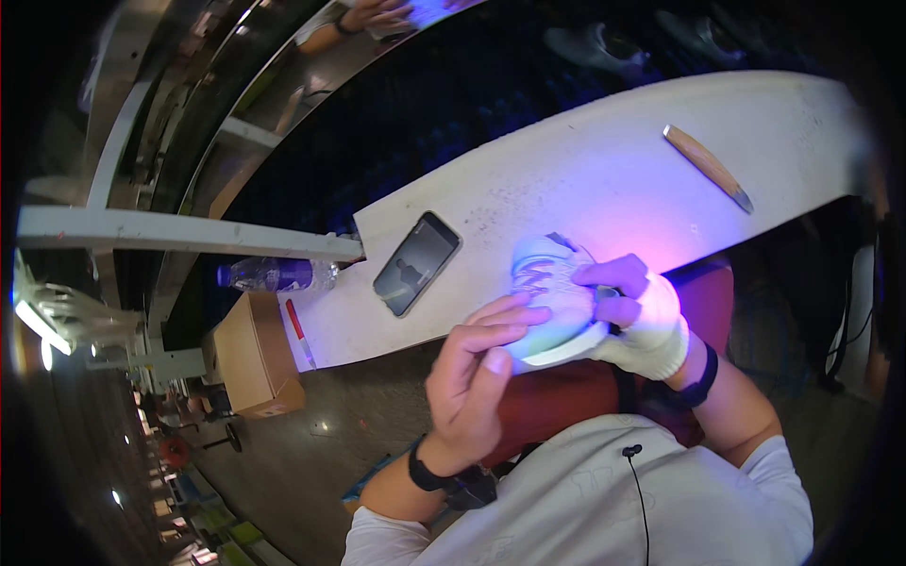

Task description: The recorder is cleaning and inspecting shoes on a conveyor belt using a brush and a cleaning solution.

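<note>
fingers close together, a bare left hand [472, 377] holds a pale lace-up shoe [563, 300]; a white-gloved right hand [646, 316], fingers bent, grips its side, the shoe between both hands' fingers. beyond the left fingertips lies a black rectangular phone [417, 262]; beyond the right, a slim brown tool [706, 162].

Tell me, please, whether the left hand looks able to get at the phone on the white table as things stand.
Probably yes: the phone lies uncovered on the white table, and nothing shows between it and the left hand, though that hand would first have to leave the shoe.
</note>
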